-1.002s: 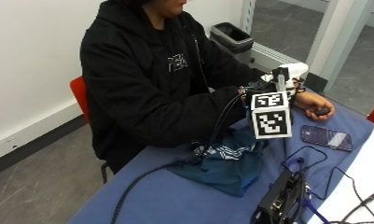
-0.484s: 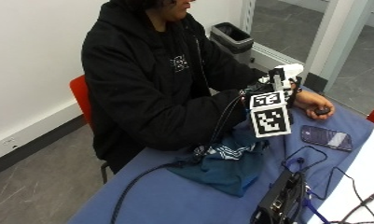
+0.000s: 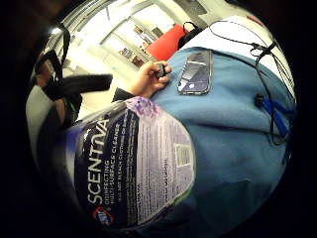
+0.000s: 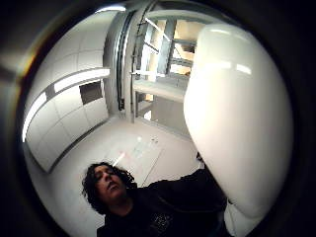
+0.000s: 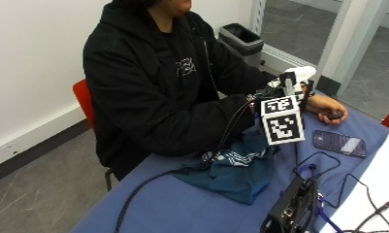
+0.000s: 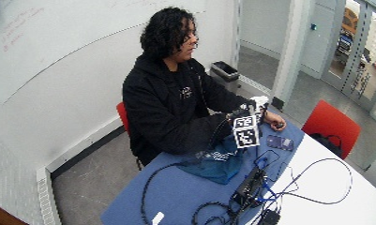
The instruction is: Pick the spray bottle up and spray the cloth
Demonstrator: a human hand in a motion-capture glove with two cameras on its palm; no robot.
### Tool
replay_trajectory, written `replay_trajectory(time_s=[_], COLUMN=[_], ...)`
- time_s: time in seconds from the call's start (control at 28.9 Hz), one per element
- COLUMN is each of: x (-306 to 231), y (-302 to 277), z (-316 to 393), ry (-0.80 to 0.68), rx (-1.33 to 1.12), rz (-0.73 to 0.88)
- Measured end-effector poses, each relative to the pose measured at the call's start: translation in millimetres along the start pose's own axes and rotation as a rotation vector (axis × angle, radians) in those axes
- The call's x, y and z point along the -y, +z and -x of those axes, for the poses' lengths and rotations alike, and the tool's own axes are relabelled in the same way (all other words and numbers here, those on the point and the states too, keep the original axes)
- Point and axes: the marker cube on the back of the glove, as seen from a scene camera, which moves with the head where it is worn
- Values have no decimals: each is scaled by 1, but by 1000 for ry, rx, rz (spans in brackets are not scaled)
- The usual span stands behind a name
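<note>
- gloved right hand (image 5: 271, 99) holds the spray bottle (image 5: 297, 77) upright above the table, fingers apparently wrapped round it, though the marker gear hides most of the hand in the outside view.
- bottle's purple label fills the little-finger palm view (image 3: 133, 168); its white head looms large in the thumb-side view (image 4: 237, 118), so it sits close against the palm.
- dark teal cloth (image 5: 236, 167) lies bunched on the blue table (image 5: 174, 204), just below and beside the raised hand.
- bare left hand (image 5: 323, 108) rests on the table near a phone (image 5: 339, 143), closed round a small dark object.
- pick-up looks done: the bottle is off the table. spraying appears yet to come; no mist shows, and whether the nozzle points at the cloth cannot be told.
</note>
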Motion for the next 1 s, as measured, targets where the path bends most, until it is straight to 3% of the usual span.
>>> replay_trajectory(time_s=[0.38,0.69,1.0], x=[-5,-118,-188], y=[-59,-130,-149], z=[9,37,49], ry=[76,262,345], rx=[-325,-792,-1012], rz=[20,168,108])
